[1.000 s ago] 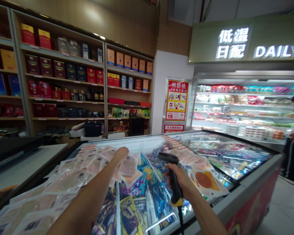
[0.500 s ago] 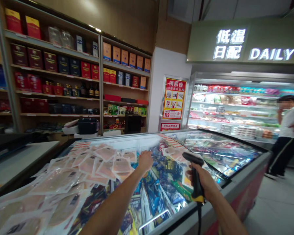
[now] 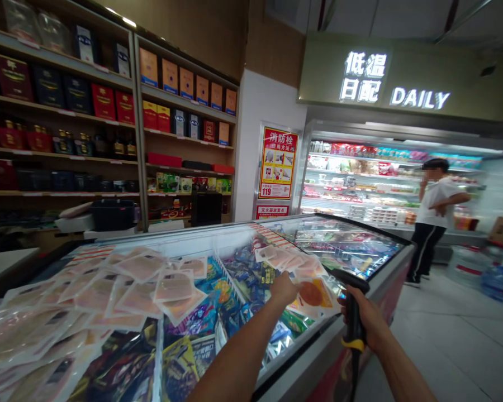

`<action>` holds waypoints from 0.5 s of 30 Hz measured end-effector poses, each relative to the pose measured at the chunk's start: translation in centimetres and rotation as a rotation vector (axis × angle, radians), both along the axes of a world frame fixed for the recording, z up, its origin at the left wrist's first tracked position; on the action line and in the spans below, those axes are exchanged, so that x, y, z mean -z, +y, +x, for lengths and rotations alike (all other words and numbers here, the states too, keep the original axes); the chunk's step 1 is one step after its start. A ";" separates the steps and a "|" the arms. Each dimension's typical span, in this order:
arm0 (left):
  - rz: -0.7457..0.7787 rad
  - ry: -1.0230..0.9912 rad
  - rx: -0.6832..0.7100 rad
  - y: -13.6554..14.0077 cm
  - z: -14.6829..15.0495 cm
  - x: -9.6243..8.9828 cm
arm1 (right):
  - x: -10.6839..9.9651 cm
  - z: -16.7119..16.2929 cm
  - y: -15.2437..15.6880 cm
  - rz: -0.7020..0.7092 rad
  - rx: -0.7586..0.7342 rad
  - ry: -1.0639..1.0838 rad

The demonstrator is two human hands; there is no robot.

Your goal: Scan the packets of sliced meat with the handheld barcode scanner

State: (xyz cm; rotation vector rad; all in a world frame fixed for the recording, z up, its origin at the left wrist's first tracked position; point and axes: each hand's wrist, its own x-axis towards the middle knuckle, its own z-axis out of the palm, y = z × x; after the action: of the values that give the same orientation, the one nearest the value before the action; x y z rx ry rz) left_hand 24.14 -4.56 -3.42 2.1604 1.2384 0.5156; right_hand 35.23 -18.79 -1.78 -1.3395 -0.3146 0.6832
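Observation:
My right hand [image 3: 371,318] is closed around the grip of a black and yellow barcode scanner [image 3: 354,321], whose cord hangs down at the freezer's front edge. Beside the small spread of flat clear packets [image 3: 291,259], my left hand [image 3: 284,289] reaches out over the freezer. Its fingers are mostly hidden and slightly blurred, so whether it grips a packet cannot be told. A packet with an orange-brown round label [image 3: 311,293] lies between my two hands. Further left, a large heap of similar flat packets [image 3: 113,287] rests over the freezer goods.
The chest freezer [image 3: 304,368] holds colourful bagged goods [image 3: 243,262] divided by wire partitions. Shelves of boxes [image 3: 184,131] line the back wall. A person [image 3: 436,204] stands at the right before a lit chilled display [image 3: 360,192], near large water bottles [image 3: 469,262].
The view has swung right. My left hand has moved right across the freezer, from beside the large heap to the smaller packet spread. The scanner stays in my right hand.

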 end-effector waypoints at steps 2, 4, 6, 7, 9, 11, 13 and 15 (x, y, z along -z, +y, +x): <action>-0.040 0.005 -0.018 -0.5 0.9 -0.1 | 0.1 0.2 -0.2 -0.001 0.001 -0.005; -0.036 0.008 -0.056 -1.1 1.4 -0.1 | 0.2 0.3 -0.3 -0.007 -0.002 -0.009; 0.002 0.019 -0.097 -1.5 1.7 0.0 | 0.3 0.2 -0.3 -0.004 -0.003 -0.009; 0.021 0.032 -0.104 -1.7 1.8 0.1 | 0.2 0.2 -0.3 0.004 -0.005 -0.010; 0.042 0.063 -0.094 -1.9 1.8 0.4 | 0.1 0.0 -0.3 0.014 -0.007 -0.011; 0.033 0.075 -0.092 -1.8 1.6 0.5 | 0.0 -0.2 -0.2 0.014 -0.007 -0.016; 0.021 0.052 -0.124 -1.3 1.1 0.4 | -0.2 -0.6 -0.1 0.013 -0.004 -0.020; 0.019 0.020 -0.160 -0.4 0.4 0.2 | -0.4 -1.1 0.0 0.020 -0.019 -0.021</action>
State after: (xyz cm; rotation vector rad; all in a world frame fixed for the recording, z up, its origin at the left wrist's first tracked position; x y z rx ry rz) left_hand 24.54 -4.95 -3.61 2.0977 1.4301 0.5752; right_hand 34.17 -18.76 -1.41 -1.3265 -0.3511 0.6804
